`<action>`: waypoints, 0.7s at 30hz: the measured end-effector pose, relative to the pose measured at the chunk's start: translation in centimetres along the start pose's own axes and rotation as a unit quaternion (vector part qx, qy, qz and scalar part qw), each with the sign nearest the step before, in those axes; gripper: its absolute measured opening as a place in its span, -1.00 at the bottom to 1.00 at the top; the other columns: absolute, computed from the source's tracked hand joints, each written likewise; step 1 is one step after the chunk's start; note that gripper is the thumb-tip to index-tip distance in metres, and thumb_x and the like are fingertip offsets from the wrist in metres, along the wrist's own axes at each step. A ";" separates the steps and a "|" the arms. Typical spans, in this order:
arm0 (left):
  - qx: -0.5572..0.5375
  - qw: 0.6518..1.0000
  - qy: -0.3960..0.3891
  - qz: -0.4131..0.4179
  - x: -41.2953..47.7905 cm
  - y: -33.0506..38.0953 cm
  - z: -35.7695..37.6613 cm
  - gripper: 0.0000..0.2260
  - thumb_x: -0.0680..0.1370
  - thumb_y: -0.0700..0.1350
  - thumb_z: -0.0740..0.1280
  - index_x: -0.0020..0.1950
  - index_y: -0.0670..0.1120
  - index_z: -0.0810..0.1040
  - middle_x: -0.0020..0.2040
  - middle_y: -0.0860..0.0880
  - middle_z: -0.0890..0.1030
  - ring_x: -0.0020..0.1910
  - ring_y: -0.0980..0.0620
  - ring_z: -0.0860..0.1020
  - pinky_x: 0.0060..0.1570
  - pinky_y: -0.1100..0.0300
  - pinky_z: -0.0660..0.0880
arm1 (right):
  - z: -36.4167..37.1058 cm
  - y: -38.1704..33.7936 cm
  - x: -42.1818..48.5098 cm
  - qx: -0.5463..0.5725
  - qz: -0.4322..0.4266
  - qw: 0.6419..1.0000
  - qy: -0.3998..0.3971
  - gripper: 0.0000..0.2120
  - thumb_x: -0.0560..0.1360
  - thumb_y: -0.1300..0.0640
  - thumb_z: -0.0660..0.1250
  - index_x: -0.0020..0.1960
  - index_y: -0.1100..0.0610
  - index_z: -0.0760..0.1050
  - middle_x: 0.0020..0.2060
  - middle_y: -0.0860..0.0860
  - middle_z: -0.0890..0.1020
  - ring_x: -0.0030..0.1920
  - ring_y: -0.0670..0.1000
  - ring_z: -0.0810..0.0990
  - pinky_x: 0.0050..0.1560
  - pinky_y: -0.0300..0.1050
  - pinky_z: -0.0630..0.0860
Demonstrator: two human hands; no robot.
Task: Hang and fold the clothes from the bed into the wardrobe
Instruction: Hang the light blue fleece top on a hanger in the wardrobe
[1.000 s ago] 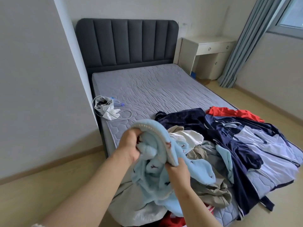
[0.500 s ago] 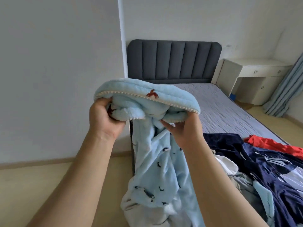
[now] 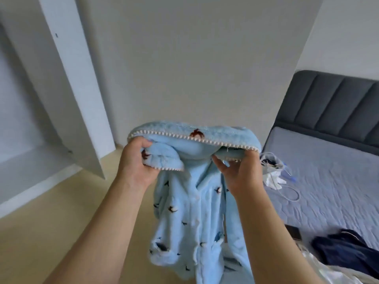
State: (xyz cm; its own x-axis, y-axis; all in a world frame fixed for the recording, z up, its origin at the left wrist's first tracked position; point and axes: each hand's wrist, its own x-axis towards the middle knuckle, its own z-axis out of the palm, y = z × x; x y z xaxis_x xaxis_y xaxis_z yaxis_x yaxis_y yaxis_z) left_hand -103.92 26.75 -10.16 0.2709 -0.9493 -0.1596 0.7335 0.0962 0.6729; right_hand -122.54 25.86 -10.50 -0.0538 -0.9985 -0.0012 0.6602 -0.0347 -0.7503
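We hold light-blue fleece garment with bird print and cream scalloped trim (image 3: 190, 201) in air, over wood floor (image 3: 61, 222), beside grey quilted mattress (image 3: 332, 181). Our left hand (image 3: 137, 160): forearm raised, fingers curled round bunched collar edge. Our right hand (image 3: 242, 173): palm toward us, fingers pinching trim. Garment hangs between forearms.

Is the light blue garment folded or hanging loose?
Hanging loose: left hand and right hand grip the garment at its trimmed edge; the rest dangles.

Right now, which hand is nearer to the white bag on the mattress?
Right. The right hand pinches the blue garment just left of the white bag; the left hand grips it farther left.
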 end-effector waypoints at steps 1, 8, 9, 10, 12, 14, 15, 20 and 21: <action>0.007 1.000 0.019 0.008 -0.4 0.9 -1.3 -0.80 0.50 -0.33 0.05 -0.22 -0.17 0.42 -0.23 -0.09 0.49 -0.18 0.03 0.53 -0.05 0.13 0.52 | 0.8 1.3 0.1 0.004 0.020 1.000 -0.006 -0.50 0.49 0.29 0.10 -0.34 -0.14 0.66 -0.33 -0.14 0.68 -0.22 -0.12 0.65 -0.11 -0.03 0.59; -0.127 0.963 -0.210 0.111 -0.6 6.7 -13.1 -0.39 0.61 -0.06 -0.36 0.36 -0.38 0.26 0.28 -0.35 0.46 0.39 0.05 0.32 0.35 0.44 -0.20 | 6.5 10.0 -0.1 -0.036 0.124 0.990 -0.063 -0.67 0.48 0.29 0.14 -0.12 -0.01 0.63 -0.19 -0.02 0.67 -0.02 0.02 0.58 -0.13 -0.06 0.61; -0.152 0.952 -0.243 0.105 -1.1 7.1 -15.2 -0.28 0.53 0.03 -0.53 0.46 -0.38 0.04 0.44 -0.36 0.20 0.49 -0.07 0.09 0.30 0.33 -0.42 | 7.4 11.2 -0.2 -0.038 0.142 0.987 -0.064 -0.71 0.49 0.29 0.14 -0.01 0.05 0.59 -0.11 0.03 0.65 0.01 0.04 0.58 -0.16 -0.06 0.61; -0.078 0.971 -0.168 0.151 -1.9 7.9 -16.4 -0.26 0.53 0.06 -0.52 0.47 -0.36 0.05 0.47 -0.31 0.18 0.48 -0.15 0.09 0.35 0.26 -0.35 | 8.3 12.4 -0.2 -0.045 0.158 0.984 -0.070 -0.73 0.50 0.29 0.14 0.06 0.10 0.56 -0.05 0.06 0.62 0.02 0.06 0.57 -0.18 -0.07 0.61; 0.114 0.982 0.093 0.114 -2.1 10.2 -16.5 -0.49 0.64 0.03 -0.15 0.14 -0.28 0.45 0.13 -0.10 0.56 0.11 -0.15 0.52 0.23 0.24 0.32 | 9.8 14.7 0.1 -0.064 0.177 0.977 -0.095 -0.75 0.50 0.28 0.15 0.07 0.15 0.54 -0.02 0.10 0.60 0.02 0.07 0.57 -0.21 -0.08 0.61; -0.004 0.988 0.128 0.092 -2.0 11.9 -18.2 -0.70 0.65 -0.08 0.00 -0.12 -0.15 0.44 -0.15 -0.02 0.49 -0.16 0.07 0.48 0.01 0.20 0.40 | 11.5 17.0 0.7 -0.080 0.190 0.972 -0.117 -0.80 0.47 0.26 0.20 0.03 0.15 0.54 -0.09 0.08 0.60 -0.02 0.06 0.58 -0.23 -0.10 0.59; 0.018 0.984 0.140 0.107 -1.4 12.8 -19.2 -0.71 0.65 -0.08 0.00 -0.10 -0.13 0.45 -0.15 -0.02 0.49 -0.16 0.09 0.48 0.03 0.18 0.39 | 12.5 18.2 1.1 -0.086 0.199 0.969 -0.120 -0.82 0.44 0.24 0.23 0.01 0.13 0.53 -0.12 0.06 0.59 -0.04 0.05 0.57 -0.25 -0.12 0.58; 0.012 0.974 0.192 0.120 0.2 19.1 -24.5 -0.75 0.61 -0.08 0.14 -0.13 -0.15 0.54 -0.40 -0.03 0.63 -0.45 0.10 0.60 -0.48 0.31 0.53 | 19.3 25.5 1.6 -0.137 0.220 0.956 -0.139 -0.62 0.09 0.06 0.38 -0.10 0.10 0.50 -0.10 0.07 0.53 0.00 0.08 0.51 -0.13 -0.01 0.58; 0.006 0.975 0.185 0.125 0.1 20.8 -25.3 -0.71 0.61 -0.08 0.14 -0.18 -0.14 0.56 -0.42 -0.02 0.62 -0.47 0.11 0.59 -0.50 0.33 0.51 | 21.0 26.8 1.3 -0.163 0.212 0.950 -0.160 -0.59 0.02 0.01 0.39 -0.15 0.09 0.52 -0.10 0.07 0.53 0.01 0.09 0.50 -0.04 0.04 0.57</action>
State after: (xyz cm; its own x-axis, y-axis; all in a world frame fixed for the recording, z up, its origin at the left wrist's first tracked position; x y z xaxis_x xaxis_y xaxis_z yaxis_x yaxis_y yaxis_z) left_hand -72.90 36.17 -14.47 0.6478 -0.7240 -0.2372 0.6093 0.3053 0.7318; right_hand -89.15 22.77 -16.74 0.4310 -0.8828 -0.1869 0.3018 0.3362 -0.8921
